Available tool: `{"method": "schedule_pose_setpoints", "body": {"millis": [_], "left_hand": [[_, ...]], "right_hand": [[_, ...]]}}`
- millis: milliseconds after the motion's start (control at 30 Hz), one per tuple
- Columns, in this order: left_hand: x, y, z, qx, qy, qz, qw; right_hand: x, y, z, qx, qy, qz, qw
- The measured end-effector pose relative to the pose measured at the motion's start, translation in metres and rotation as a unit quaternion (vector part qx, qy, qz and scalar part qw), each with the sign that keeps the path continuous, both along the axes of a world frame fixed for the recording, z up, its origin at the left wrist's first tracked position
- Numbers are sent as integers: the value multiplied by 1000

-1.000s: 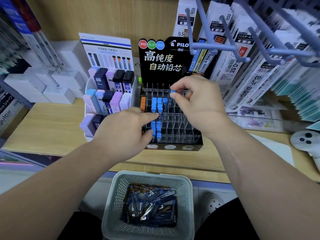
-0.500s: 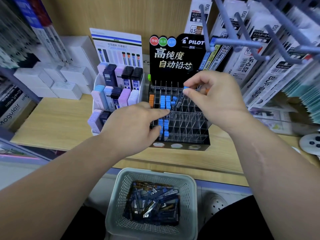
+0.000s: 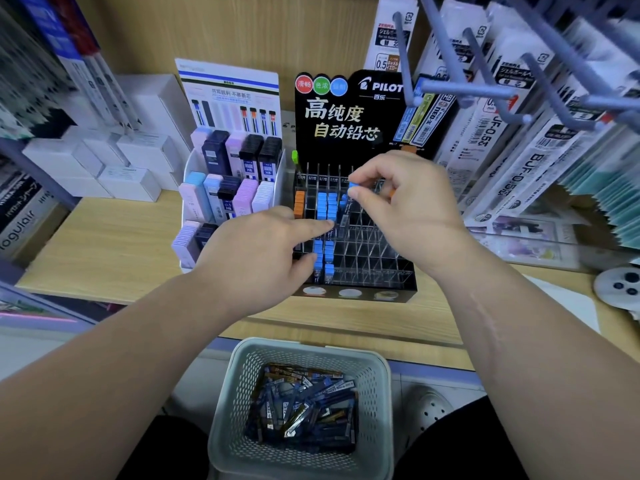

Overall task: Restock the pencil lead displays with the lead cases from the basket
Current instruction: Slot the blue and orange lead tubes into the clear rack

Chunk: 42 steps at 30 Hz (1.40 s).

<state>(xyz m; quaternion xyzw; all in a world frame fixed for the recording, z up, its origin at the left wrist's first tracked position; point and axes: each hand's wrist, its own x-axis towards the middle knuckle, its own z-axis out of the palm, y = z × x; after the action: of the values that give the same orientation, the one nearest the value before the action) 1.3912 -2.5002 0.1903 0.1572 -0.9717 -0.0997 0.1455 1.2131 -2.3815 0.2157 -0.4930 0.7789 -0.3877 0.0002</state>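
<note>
Right hand (image 3: pixel 408 216) sits over the back rows of the clear grid. Thumb and forefinger pinch a blue-capped lead case (image 3: pixel 352 188) by its top; its lower part is lost among the cells. Left hand (image 3: pixel 256 261) is lower and further left, forefinger stretched out with its tip on the slotted blue caps (image 3: pixel 325 207) and thumb spread below. It grasps nothing that shows.

The grid belongs to the black Pilot display (image 3: pixel 346 112), mid-counter (image 3: pixel 104 244), base near the front edge. Orange caps (image 3: pixel 299 202) fill its left column. White tiered display (image 3: pixel 189 168) of pastel and dark cases stands just beside it on the left.

Below the counter's front edge, a grey perforated basket (image 3: pixel 242 355) holds a loose heap of dark blue lead cases (image 3: pixel 304 403).
</note>
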Motion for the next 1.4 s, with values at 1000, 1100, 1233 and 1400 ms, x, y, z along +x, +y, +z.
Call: {"method": "schedule_pose_setpoints", "body": {"millis": [1000, 1100, 1233, 1400], "left_hand": [[-39, 60, 36, 553, 123, 65, 821], [-41, 54, 26, 459, 184, 93, 864], [-37, 54, 24, 185, 191, 25, 964], [-43, 60, 18, 119, 197, -26, 973]], "right_hand": [[15, 31, 24, -256, -675, 40, 690], [11, 40, 21, -188, -528, -83, 824], [8, 51, 16, -140, -449, -165, 867], [3, 54, 17, -157, -479, -154, 850]]}}
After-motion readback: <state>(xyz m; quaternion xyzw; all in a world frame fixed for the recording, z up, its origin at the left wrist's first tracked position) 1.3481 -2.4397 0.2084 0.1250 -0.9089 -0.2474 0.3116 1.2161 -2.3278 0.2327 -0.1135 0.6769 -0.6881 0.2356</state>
